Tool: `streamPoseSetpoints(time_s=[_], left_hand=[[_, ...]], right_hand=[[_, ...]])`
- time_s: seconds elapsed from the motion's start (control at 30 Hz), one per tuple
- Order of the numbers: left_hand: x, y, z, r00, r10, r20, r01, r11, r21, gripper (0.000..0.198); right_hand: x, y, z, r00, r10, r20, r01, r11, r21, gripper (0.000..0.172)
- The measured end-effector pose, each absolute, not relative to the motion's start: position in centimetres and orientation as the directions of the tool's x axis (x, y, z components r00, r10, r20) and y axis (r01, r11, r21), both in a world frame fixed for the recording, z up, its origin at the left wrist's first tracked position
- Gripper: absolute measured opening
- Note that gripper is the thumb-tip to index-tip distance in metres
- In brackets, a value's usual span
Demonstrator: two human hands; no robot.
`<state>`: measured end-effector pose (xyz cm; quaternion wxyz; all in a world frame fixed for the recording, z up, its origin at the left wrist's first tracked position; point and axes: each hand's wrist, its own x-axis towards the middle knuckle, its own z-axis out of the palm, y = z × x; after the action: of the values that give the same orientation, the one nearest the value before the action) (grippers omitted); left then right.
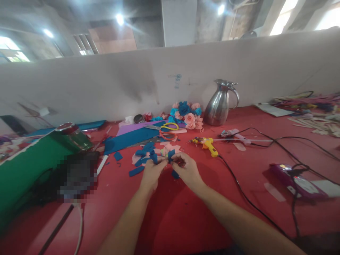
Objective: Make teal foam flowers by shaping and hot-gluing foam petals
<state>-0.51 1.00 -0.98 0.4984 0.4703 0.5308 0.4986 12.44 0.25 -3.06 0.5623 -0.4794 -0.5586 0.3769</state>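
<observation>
My left hand (152, 173) is closed, fingers pinched at a small curled piece of blue crepe paper (153, 157). Close beside it, the fingertips of my right hand (189, 170) grip another blue paper strip (171, 155), which stands upright. The two hands nearly meet, so their exact contact is hidden. Loose blue paper pieces (136, 171) and pink paper scraps (174, 146) lie around and behind them on the red table (170, 219). Beyond are orange-handled scissors (168, 135) and yellow-handled scissors (170, 126) on a blue sheet (127, 140).
A yellow glue gun (211, 146) lies to the right, its black cord trailing forward. Pink and blue paper flowers (189, 117) and a steel jug (218, 106) stand by the back wall. A purple device (297, 182) sits far right; a green board (29, 177) rises left.
</observation>
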Motion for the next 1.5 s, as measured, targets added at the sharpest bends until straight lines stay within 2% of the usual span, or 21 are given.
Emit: streamPoseSetpoints(time_s=[0.43,0.53,0.63,0.77,0.87,0.93,1.0,1.07,1.13,1.2,1.27,1.33,1.43,1.5], left_hand=[[-0.4,0.9,-0.4,-0.023,0.995,-0.099,-0.023,0.098,0.995,0.017],[-0.5,1.0,-0.5,-0.009,0.998,-0.068,0.002,0.068,0.998,0.017],[-0.7,1.2,-0.8,-0.026,0.999,-0.026,0.043,0.027,0.999,0.014],[-1.4,1.7,-1.3,-0.115,0.993,0.035,0.261,-0.003,0.965,0.010],[-2.0,2.0,-1.9,-0.108,0.993,0.038,0.412,0.010,0.911,0.011],[-2.2,2.2,-2.2,-0.109,0.994,0.025,0.439,0.025,0.898,0.008],[-2.2,2.3,-2.2,-0.160,0.986,0.053,0.386,0.013,0.922,0.015],[-1.9,2.1,-1.8,-0.212,0.972,0.100,0.262,-0.042,0.964,0.026],[-1.3,1.7,-1.1,-0.170,0.979,0.116,0.119,-0.096,0.988,0.032],[-0.8,1.2,-0.5,-0.071,0.994,0.080,0.029,-0.078,0.997,0.038],[-0.5,1.0,-0.3,-0.015,0.999,0.031,0.020,-0.031,0.999,0.031],[-0.5,1.1,-0.5,-0.031,0.999,0.019,0.031,-0.018,0.999,0.021],[-1.2,1.7,-1.2,-0.154,0.987,0.054,0.003,-0.054,0.999,0.018],[-1.7,2.1,-1.5,-0.199,0.980,0.027,-0.026,-0.032,0.999,0.022]], right_hand=[[12.7,0.2,-2.6,0.056,0.955,0.291,0.142,0.281,-0.949,0.018],[12.8,0.2,-2.4,0.044,0.975,0.217,0.061,0.214,-0.975,0.014],[13.1,0.6,-2.2,0.104,0.984,0.143,-0.066,0.151,-0.986,0.016],[13.6,1.2,-2.2,0.171,0.985,0.024,-0.223,0.062,-0.973,0.021],[14.0,1.4,-2.1,0.171,0.982,-0.077,-0.334,-0.015,-0.943,0.028],[14.0,1.4,-2.1,0.145,0.983,-0.116,-0.375,-0.054,-0.926,0.032],[14.0,1.3,-2.2,0.117,0.986,-0.123,-0.373,-0.071,-0.925,0.034],[13.9,1.2,-2.2,0.104,0.989,-0.101,-0.334,-0.061,-0.941,0.034],[13.7,1.1,-2.2,0.092,0.994,-0.054,-0.278,-0.026,-0.960,0.031],[13.6,1.0,-2.2,0.054,0.999,-0.005,-0.222,0.007,-0.975,0.028],[13.8,1.2,-2.2,0.008,1.000,0.027,-0.173,0.027,-0.985,0.026],[14.3,1.4,-2.3,-0.015,0.999,0.042,-0.084,0.041,-0.996,0.025],[15.6,1.8,-2.6,-0.065,0.993,0.097,0.285,0.112,-0.952,0.020],[16.3,1.9,-2.8,-0.128,0.983,0.130,0.563,0.180,-0.806,0.022]])
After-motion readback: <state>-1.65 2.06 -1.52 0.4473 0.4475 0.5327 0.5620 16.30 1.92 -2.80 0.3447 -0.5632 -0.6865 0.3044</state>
